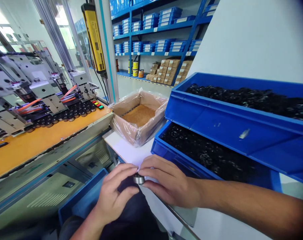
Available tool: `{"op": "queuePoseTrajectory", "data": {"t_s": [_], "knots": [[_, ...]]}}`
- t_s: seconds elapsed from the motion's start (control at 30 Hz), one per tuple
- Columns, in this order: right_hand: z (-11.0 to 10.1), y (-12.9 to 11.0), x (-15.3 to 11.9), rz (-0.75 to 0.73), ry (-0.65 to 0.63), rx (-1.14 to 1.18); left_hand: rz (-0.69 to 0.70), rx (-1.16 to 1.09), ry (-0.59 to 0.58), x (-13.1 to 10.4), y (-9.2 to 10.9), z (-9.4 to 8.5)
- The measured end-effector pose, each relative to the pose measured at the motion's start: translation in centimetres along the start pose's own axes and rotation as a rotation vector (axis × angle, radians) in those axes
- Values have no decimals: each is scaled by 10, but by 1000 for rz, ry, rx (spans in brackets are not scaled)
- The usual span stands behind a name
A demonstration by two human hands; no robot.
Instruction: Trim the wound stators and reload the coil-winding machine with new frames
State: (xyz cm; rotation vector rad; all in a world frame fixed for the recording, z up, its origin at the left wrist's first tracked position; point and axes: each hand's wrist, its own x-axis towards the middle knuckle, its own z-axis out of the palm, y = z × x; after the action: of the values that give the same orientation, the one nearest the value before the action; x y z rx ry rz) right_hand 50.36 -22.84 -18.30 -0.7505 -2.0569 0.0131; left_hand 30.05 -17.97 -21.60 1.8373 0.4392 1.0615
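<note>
I see both hands meet low in the frame at the white table's [126,151] edge — the left hand [115,196] and right hand [170,185] pinch one small round metal bearing [138,179] between their fingertips. Just beyond sits a blue bin [166,151] of black parts, beside a plastic-lined cardboard box [138,115].

Both hands, the left hand [113,195] and right hand [170,183], meet at the near edge of the white tabletop [127,150], pinching a small metal ring [138,179]. A bare strip of tabletop lies open just beyond them. Further back a plastic-lined cardboard box [138,116] blocks the far end. To the right, two stacked blue bins [216,130] of black parts wall off that side. Left, past an open gap, stands the orange-topped machine [41,133].
</note>
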Motion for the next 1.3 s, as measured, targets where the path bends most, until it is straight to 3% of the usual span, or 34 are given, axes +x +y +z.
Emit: {"op": "queuePoseTrajectory", "data": {"t_s": [0.07,0.13,0.33,0.43,0.53,0.67,0.73,0.8,0.9,1.0,1.1,1.2,1.3], "knots": [[0,0,0,5,-29,-8,174,215,6,3,1,-6],[1,-2,1,6,-53,-13,249,304,19,5,3,-7],[3,-8,-1,41,-96,7,298,397,47,0,8,5],[7,-6,-6,133,-139,-134,292,480,48,4,5,-5],[6,7,-10,133,-143,-327,233,787,113,25,2,-48],[-9,29,-6,79,-155,-375,39,1055,317,63,3,-144],[-19,41,-3,68,-134,-382,-95,1144,363,81,-1,-186],[-31,52,-2,72,-117,-404,-232,1198,353,96,-9,-216],[-49,68,-6,144,-142,-412,-378,1250,339,108,-21,-239],[-65,84,-15,325,-195,-387,-429,1307,349,111,-25,-242],[-74,98,-28,541,-270,-415,-402,1428,373,114,-16,-230],[-81,107,-39,765,-384,-398,-280,1566,355,127,-2,-207],[-89,110,-41,869,-465,-277,-126,1617,231,156,6,-167]]}}
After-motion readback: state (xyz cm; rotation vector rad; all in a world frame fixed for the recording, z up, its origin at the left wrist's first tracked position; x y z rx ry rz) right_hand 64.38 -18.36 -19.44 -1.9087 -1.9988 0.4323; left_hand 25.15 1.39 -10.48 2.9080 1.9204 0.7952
